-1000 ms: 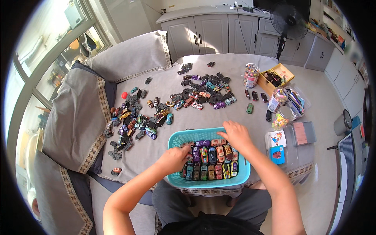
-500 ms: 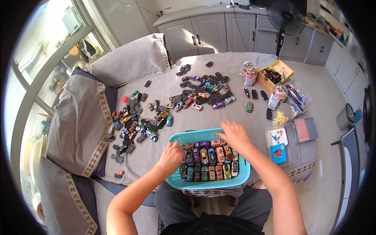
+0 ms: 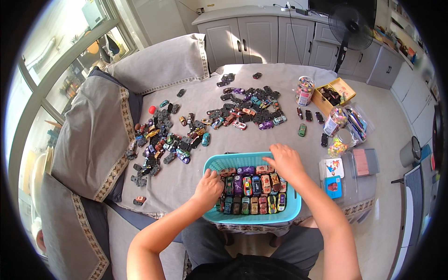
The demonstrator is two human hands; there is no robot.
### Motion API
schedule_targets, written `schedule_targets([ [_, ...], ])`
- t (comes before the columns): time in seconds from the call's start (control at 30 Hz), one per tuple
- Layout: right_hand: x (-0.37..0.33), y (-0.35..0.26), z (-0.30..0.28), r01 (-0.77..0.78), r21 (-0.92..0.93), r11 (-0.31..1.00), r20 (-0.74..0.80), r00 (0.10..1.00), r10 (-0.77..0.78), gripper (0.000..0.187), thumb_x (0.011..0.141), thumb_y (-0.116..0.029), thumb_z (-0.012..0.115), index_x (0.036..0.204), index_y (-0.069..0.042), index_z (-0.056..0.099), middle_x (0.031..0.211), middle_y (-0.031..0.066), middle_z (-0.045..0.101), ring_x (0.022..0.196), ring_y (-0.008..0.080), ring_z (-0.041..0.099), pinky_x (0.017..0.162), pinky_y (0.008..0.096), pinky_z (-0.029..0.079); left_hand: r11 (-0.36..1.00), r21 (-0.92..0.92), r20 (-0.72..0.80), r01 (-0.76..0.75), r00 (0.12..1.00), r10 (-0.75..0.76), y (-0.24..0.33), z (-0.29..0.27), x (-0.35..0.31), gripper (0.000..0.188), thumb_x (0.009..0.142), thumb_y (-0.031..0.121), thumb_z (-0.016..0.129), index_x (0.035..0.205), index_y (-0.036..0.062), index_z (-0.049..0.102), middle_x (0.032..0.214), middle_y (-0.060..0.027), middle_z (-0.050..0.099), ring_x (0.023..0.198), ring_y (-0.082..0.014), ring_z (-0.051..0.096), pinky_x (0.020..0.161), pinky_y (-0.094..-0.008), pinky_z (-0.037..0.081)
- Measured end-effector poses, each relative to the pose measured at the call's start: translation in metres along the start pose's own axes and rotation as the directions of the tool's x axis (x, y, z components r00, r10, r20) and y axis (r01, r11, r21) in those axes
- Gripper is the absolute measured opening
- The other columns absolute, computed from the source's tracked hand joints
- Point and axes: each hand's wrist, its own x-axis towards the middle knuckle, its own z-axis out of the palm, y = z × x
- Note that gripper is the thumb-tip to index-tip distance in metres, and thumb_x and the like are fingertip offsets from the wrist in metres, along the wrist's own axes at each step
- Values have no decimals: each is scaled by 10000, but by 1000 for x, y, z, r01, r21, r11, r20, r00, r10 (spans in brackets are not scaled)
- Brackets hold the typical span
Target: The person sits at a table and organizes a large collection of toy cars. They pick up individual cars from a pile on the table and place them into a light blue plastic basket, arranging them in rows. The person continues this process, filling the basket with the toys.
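Toy cars (image 3: 252, 192) are sitting in rows inside the turquoise basket (image 3: 233, 161) at the bed's near edge. We are keeping our left hand (image 3: 208, 187) curled over its left rim and right hand (image 3: 287, 162), fingers closed, on its far rim; little has shifted, so sorting is pausing.

Basket (image 3: 211, 164) nearest the person, toy cars (image 3: 252, 193) ranked inside; loose cars (image 3: 186, 135) behind it on the surface (image 3: 186, 182); jars (image 3: 304, 90) and box (image 3: 347, 88) far right.
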Motion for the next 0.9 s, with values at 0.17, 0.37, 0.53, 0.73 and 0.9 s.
schedule_targets([
  [0.17, 0, -2, 0, 3, -21, 1000, 7, 1000, -3, 349, 807, -333, 714, 825, -39, 527, 803, 126, 588, 761, 311, 625, 642, 421, 521, 999, 30, 71, 18, 997, -20, 0, -3, 4, 44, 759, 157, 627, 775, 116, 636, 905, -59, 602, 962, -226, 529, 940, -393, 362],
  [0.37, -2, 3, 2, 1, -15, 1000, -3, 1000, -2, 347, 810, -343, 710, 831, -42, 538, 812, 123, 596, 754, 310, 627, 633, 419, 522, 972, -157, -179, -173, 973, 144, 23, -22, 18, 596, 855, 330, 615, 1377, 88, 459, 1420, -139, 442, 1317, -296, 406, 1111, -450, 271],
  [0.53, 1, 1, 2, -46, -9, 999, 48, 998, 47, 355, 826, -371, 685, 850, -53, 529, 823, 117, 600, 787, 325, 624, 644, 437, 509, 838, -77, -108, -540, 840, 532, 52, -1, 49, 788, 882, 482, 541, 1526, 170, 212, 1593, -13, 186, 1466, -196, 170, 1189, -432, 130],
  [0.73, 0, -1, 3, 9, -32, 999, -4, 1000, -10, 350, 801, -352, 715, 838, -48, 545, 811, 115, 598, 734, 298, 631, 614, 411, 527, 808, -17, -111, -589, 804, 584, 42, 27, 70, 920, 809, 629, 551, 1526, 156, 219, 1595, 10, 175, 1466, -161, 158, 1200, -432, 76],
  [0.9, -1, 4, 5, 3, -26, 1000, -12, 1000, -4, 353, 800, -355, 715, 836, -49, 542, 796, 114, 594, 724, 305, 630, 611, 413, 528, 796, -111, -111, -596, 803, 586, 37, 17, 70, 973, 786, 648, 567, 1526, 133, 203, 1594, -17, 177, 1473, -190, 142, 1200, -436, 70],
])
